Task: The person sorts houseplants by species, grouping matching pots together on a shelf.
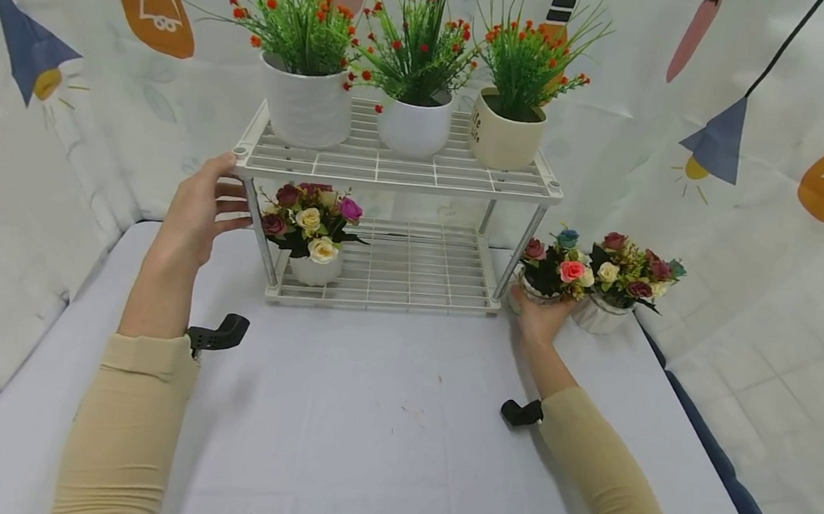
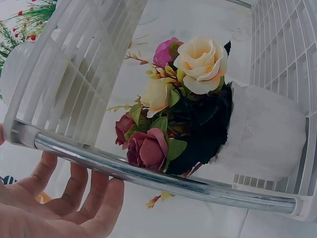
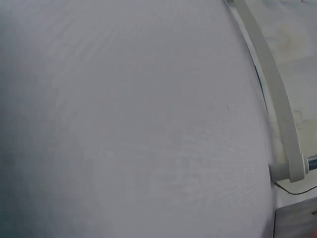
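Note:
A white two-tier wire rack stands on the table. At its upper left corner my left hand holds on, thumb on the corner and bent fingertips against the metal post. My right hand grips a small white flowerpot with pink, dark red and blue artificial roses, just right of the rack. Touching close beside it is another white pot of roses. On the lower tier, at the left, sits a rose pot. The right wrist view shows the rack's white corner but no hand.
Three pots with red-flowered grass line the top tier: a white one, a smaller white one and a cream one. White cloth covers the table. A printed curtain hangs behind.

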`<state>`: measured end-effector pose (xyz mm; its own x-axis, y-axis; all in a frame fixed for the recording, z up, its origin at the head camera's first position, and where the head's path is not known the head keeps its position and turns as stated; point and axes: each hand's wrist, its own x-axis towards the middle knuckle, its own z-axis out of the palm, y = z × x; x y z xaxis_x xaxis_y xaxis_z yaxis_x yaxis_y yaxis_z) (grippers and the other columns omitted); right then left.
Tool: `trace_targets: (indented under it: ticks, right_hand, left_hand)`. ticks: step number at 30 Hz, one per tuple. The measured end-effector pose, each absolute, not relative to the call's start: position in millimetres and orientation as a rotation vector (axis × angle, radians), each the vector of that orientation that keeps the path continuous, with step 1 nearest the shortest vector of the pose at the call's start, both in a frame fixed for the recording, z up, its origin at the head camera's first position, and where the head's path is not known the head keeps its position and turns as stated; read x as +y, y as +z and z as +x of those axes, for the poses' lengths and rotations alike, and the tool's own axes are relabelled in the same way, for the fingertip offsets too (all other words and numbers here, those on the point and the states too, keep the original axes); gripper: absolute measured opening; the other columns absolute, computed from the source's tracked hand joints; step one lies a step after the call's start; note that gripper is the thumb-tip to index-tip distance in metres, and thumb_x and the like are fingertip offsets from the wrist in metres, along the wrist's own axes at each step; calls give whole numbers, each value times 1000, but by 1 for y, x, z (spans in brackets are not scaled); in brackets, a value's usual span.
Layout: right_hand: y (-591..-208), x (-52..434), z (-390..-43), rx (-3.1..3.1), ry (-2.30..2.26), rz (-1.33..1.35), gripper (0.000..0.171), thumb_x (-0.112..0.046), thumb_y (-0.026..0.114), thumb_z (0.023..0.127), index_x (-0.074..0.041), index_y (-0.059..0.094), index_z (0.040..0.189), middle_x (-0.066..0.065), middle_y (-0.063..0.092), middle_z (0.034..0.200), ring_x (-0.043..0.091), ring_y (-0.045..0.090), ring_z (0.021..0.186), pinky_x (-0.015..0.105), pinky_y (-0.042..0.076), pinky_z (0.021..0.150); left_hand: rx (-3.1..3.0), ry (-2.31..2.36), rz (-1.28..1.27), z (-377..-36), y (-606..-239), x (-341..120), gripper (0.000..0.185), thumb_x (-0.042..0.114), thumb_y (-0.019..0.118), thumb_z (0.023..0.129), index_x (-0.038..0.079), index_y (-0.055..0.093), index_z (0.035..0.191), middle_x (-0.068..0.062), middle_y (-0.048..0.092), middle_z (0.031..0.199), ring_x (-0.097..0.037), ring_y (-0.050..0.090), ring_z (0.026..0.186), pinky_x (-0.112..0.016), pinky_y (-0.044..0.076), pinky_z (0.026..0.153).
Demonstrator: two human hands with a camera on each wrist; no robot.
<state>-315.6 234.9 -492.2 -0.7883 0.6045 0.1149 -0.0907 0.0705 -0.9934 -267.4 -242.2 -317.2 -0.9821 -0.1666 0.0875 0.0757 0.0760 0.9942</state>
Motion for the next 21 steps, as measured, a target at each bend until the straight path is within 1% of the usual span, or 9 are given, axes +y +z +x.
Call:
trace_targets:
  ticks: [6, 11, 15, 21]
  right_hand:
    - [-490, 233, -317, -1816, 1770, -481, 110, -4, 88, 79, -10, 12, 158, 5, 29, 162, 14, 29, 147, 19, 19, 117]
    - [-490, 232, -318, -1809, 1725, -446, 110, -2, 88, 78, -7, 12, 158, 7, 28, 162, 13, 26, 148, 17, 17, 117]
    - [-489, 232, -318, -1833, 1692, -468, 110, -3, 88, 78, -7, 14, 158, 7, 29, 162, 13, 26, 148, 17, 16, 116]
    - [-488, 233, -314, -1870, 1670, -493, 111, -6, 89, 78, -9, 15, 159, 6, 30, 161, 14, 26, 148, 18, 16, 117]
  left_hand:
    - [-2172, -2014, 87, -267, -317, -242, 61, 61, 43, 104, 12, 55, 139, -7, 50, 120, -22, 56, 107, -41, 49, 93]
    - [-2181, -1991, 96, -267, -317, -242, 62, 63, 43, 104, 14, 56, 139, -6, 50, 120, -22, 55, 107, -42, 49, 94]
    - [-2191, -1981, 97, -268, -317, -242, 63, 63, 42, 103, 13, 55, 140, -7, 49, 121, -23, 55, 108, -44, 48, 96]
    - [-2170, -2006, 104, -268, -317, -242, 62, 63, 44, 103, 14, 55, 140, -7, 49, 121, -23, 55, 108, -43, 48, 94]
